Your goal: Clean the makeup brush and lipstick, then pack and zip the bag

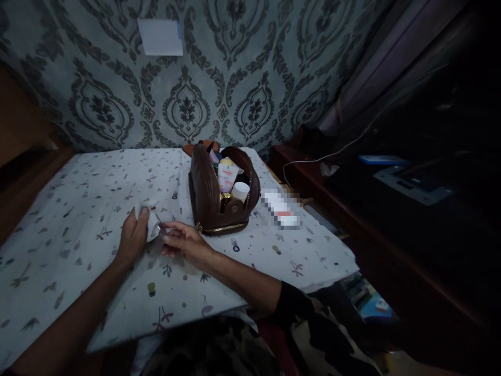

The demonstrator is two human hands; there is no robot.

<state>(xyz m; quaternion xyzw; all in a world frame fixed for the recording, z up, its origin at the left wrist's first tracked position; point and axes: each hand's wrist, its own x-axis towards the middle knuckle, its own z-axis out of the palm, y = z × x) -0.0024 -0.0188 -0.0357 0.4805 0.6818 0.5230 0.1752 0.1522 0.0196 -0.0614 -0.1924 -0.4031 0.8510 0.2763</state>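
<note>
Bag [204, 185] at 2 o'clock from the hands is already unzipped and loaded. Right hand [186, 244] has its grip closed on a small shiny thing [162, 230], outside the bag. Left hand's [132, 237] grip? Can't tell, tbh.

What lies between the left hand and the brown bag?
The head view shows the right hand pinching a small item too unclear to name, and bare printed cloth between them.

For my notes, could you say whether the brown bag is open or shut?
Open: the brown bag gapes, showing a tube and a white container inside.
</note>
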